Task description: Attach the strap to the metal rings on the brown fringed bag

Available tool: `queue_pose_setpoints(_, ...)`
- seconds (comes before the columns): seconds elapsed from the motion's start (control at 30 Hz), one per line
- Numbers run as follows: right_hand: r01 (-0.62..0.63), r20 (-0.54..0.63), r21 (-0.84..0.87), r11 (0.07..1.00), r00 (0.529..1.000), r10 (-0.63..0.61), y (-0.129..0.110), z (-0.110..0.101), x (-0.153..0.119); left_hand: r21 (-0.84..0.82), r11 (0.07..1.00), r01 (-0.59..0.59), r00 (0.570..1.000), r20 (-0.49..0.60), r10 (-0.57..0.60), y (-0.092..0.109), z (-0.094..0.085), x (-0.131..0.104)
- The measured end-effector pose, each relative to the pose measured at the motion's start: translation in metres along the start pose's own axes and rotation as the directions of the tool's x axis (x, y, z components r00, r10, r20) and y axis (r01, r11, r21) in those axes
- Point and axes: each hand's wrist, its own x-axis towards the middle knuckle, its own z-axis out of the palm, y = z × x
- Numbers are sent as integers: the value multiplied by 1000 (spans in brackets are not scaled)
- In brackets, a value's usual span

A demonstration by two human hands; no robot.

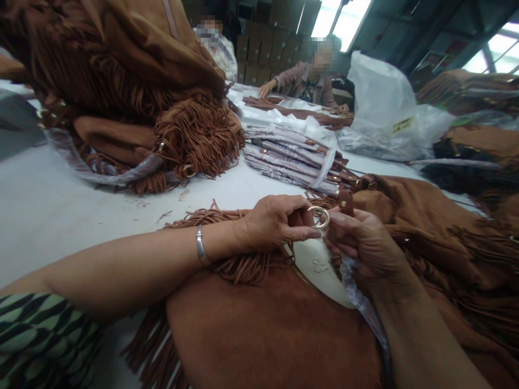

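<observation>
- Nearest to us lies a brown suede bag [267,335] with fringe, spread across the white table [44,210]; we take the metal ring [320,217] at its top edge as our landmark.
- Our left hand [271,224] reaches in from the left of the ring, fingers curled and pinching its rim; a silver bangle [200,246] sits on that wrist, further left of the ring.
- Our right hand [363,246] is closed just right of the ring, touching it, with a strip of clear plastic wrap [365,308] trailing down from under its fingers.
- A small brown strap tab [345,201] with a stud stands just above and right of the ring.
- Right of the ring more brown fringed suede [438,227] is heaped.
- Beyond the ring lies a bundle of plastic-wrapped straps [292,156].
- Far left of the ring, and behind it, rises a pile of fringed bags [133,92].
- Further back, right of the ring, sits a big clear plastic sack [381,108].
- Furthest from the ring, two other people sit at the table; one person's hand [265,89] rests on it.
</observation>
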Motion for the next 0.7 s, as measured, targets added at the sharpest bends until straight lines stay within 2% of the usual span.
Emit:
queue_pose_setpoints(0.13,-2,9,12,1000,1000,2,1,0,0,69,997,-43,992,123,34,1,-3,1)
queue_pose_setpoints(0.23,-29,6,-68,997,1000,30,0,-1,-1,133,978,-163,964,231,129,1,-5,1)
queue_pose_setpoints(0.3,-72,34,-148,986,996,78,-3,-2,-2,150,961,-232,941,283,183,0,-6,0)
queue_pose_setpoints(0.4,-147,125,-241,959,976,180,-9,-3,-5,203,942,-267,927,321,193,-1,-6,-1)
queue_pose_setpoints(0.43,-160,147,-254,954,968,202,-10,-3,-6,218,937,-272,927,320,194,-1,-6,-1)
queue_pose_setpoints(0.5,-132,115,-234,963,980,162,-10,2,-8,238,937,-255,941,286,183,-2,-5,0)
queue_pose_setpoints(0.6,-18,-36,-142,990,999,13,-5,17,-10,257,951,-174,973,193,126,-1,-5,1)
queue_pose_setpoints(0.7,85,-177,-78,993,979,-98,5,35,-11,297,945,-136,986,132,100,-2,-4,2)
